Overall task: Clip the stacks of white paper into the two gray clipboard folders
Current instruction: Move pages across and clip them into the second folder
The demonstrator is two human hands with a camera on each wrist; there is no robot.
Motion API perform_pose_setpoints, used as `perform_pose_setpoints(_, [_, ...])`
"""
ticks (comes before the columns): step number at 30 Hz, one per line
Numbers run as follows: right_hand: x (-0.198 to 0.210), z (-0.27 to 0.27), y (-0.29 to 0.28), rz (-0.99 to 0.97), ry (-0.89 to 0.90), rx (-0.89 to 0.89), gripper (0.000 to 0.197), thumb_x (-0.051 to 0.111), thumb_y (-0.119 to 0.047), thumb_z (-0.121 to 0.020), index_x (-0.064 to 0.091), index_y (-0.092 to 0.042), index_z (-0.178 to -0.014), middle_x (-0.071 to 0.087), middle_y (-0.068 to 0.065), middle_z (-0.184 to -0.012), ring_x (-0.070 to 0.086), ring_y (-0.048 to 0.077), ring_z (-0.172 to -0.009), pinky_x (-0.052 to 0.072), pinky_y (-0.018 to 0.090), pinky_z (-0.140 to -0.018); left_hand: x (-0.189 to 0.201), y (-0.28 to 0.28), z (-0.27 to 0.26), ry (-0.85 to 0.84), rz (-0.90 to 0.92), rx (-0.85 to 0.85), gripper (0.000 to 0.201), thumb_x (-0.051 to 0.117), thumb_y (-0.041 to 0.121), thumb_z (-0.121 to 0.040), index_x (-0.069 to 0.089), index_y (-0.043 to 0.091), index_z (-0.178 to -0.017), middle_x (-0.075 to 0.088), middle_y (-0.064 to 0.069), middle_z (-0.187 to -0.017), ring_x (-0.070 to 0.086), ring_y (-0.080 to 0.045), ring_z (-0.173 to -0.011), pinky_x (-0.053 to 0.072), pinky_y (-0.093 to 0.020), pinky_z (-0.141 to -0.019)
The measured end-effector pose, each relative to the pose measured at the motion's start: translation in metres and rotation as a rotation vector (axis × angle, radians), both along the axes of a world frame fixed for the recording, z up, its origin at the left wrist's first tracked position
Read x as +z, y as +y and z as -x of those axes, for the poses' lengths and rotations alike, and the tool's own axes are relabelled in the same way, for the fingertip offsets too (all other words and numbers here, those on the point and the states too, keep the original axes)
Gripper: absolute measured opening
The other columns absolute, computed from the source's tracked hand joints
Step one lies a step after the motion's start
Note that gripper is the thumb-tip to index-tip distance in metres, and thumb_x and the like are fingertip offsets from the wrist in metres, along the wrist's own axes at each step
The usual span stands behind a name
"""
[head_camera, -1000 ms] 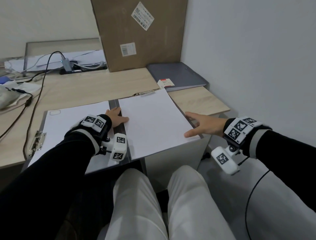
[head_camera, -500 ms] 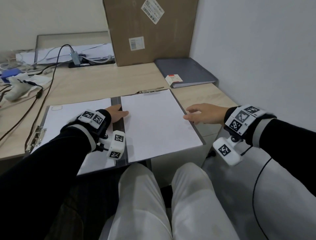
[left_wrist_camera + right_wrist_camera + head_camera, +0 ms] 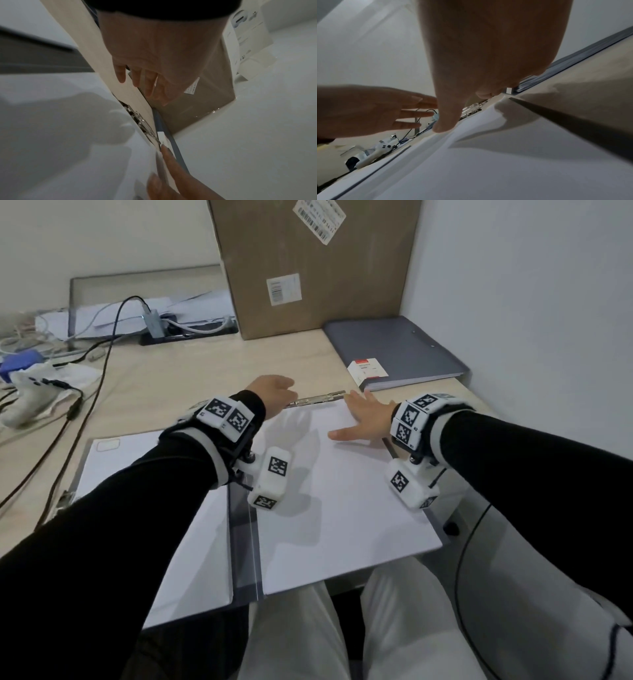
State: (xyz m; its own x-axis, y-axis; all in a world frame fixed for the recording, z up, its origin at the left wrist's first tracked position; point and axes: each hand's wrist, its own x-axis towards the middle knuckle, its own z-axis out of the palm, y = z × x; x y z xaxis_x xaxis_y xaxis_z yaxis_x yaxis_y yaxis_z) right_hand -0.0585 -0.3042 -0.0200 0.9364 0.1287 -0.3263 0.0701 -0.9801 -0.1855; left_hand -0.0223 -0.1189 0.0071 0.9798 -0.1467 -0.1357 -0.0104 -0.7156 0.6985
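Note:
An open gray clipboard folder lies on the desk with a white paper stack on each half: the left stack and the right stack. A metal clip runs along the right stack's far edge. My left hand hovers at the clip's left end with its fingers loosely straight, holding nothing. My right hand lies flat on the right stack's far right corner, its thumb on the paper. A second gray folder lies closed at the back right.
A big cardboard box stands behind the folders against the wall. Cables and a white controller lie at the left. Another metal clip sits at the left stack's outer edge. The right stack overhangs the desk's front edge.
Both hands have moved forward to the right stack's far edge. The left hand left the folder's spine and the right hand left the stack's right side.

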Motion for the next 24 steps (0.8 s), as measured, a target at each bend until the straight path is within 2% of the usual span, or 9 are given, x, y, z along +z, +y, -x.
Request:
perform_pose_setpoints(2, [-0.01,-0.004,-0.003,0.017,0.011,0.001,0.102,0.046,-0.067,-0.083,-0.002,-0.008,-0.151,-0.005,0.002,-0.161,-0.008,0.022,-0.149,0.009,0.047,-0.116,0.001,-0.014,-0.006,-0.003,0.021,-0.053,0.044,0.051,0.012,-0.094,0.048,0.008,-0.137,0.05,-0.006,-0.143,0.053,-0.017,-0.121,0.038,-0.018,-0.093])
perform_pose_setpoints(5, [-0.02,-0.009,-0.008,0.043,0.06,0.01,0.11,0.047,-0.071,-0.079,-0.011,-0.01,-0.15,-0.016,0.001,-0.16,-0.014,0.021,-0.148,0.005,0.048,-0.117,0.001,-0.034,-0.014,-0.009,-0.018,-0.139,0.044,0.048,0.011,-0.094,0.047,0.009,-0.139,0.049,-0.004,-0.144,0.046,-0.017,-0.132,0.033,-0.019,-0.104])
perform_pose_setpoints(9, [-0.025,-0.013,-0.009,0.029,0.052,0.007,0.112,0.051,-0.07,-0.077,-0.011,-0.013,-0.151,-0.016,0.001,-0.16,-0.014,0.022,-0.148,0.003,0.049,-0.117,-0.009,-0.061,-0.024,0.03,-0.109,-0.241,0.047,0.045,0.015,-0.096,0.04,0.012,-0.143,0.041,-0.003,-0.15,0.038,-0.017,-0.138,0.028,-0.023,-0.111])
perform_pose_setpoints(13, [-0.022,-0.01,-0.007,0.044,0.046,0.011,0.109,0.053,-0.064,-0.08,-0.01,-0.012,-0.151,-0.014,0.003,-0.16,-0.012,0.023,-0.148,0.004,0.047,-0.117,-0.023,-0.081,-0.033,0.033,-0.198,-0.27,0.049,0.041,0.012,-0.097,0.033,0.007,-0.145,0.04,-0.008,-0.15,0.037,-0.021,-0.139,0.025,-0.027,-0.115])
perform_pose_setpoints(17, [-0.022,-0.01,-0.007,0.045,0.045,0.001,0.109,0.053,-0.065,-0.079,-0.009,-0.013,-0.151,-0.014,0.001,-0.16,-0.012,0.022,-0.148,0.004,0.048,-0.117,-0.023,-0.082,-0.038,-0.011,-0.056,-0.164,0.041,0.045,0.015,-0.095,0.048,0.011,-0.136,0.054,-0.008,-0.137,0.052,-0.023,-0.125,0.039,-0.028,-0.104])
perform_pose_setpoints(20, [-0.024,-0.012,-0.008,0.039,0.066,-0.014,0.111,0.05,-0.071,-0.077,-0.01,-0.015,-0.151,-0.016,-0.001,-0.16,-0.014,0.021,-0.148,0.001,0.049,-0.117,-0.014,-0.066,-0.04,-0.138,-0.001,-0.079,0.032,0.048,0.018,-0.093,0.063,0.013,-0.12,0.065,-0.009,-0.122,0.06,-0.026,-0.113,0.045,-0.031,-0.098])
perform_pose_setpoints(22, [-0.023,-0.011,-0.008,0.045,0.071,-0.012,0.111,0.049,-0.072,-0.077,-0.01,-0.014,-0.151,-0.017,0.0,-0.16,-0.014,0.022,-0.148,0.001,0.048,-0.117,-0.008,-0.05,-0.038,-0.199,-0.043,-0.04,0.029,0.048,0.018,-0.092,0.067,0.012,-0.113,0.069,-0.009,-0.116,0.062,-0.025,-0.11,0.046,-0.029,-0.098])
perform_pose_setpoints(24, [-0.021,-0.01,-0.007,0.048,0.075,-0.013,0.11,0.049,-0.071,-0.078,-0.011,-0.014,-0.151,-0.017,-0.001,-0.16,-0.014,0.022,-0.148,0.001,0.048,-0.117,-0.005,-0.032,-0.034,-0.22,-0.163,-0.035,0.031,0.047,0.018,-0.093,0.067,0.012,-0.115,0.067,-0.007,-0.121,0.06,-0.025,-0.113,0.044,-0.027,-0.098])
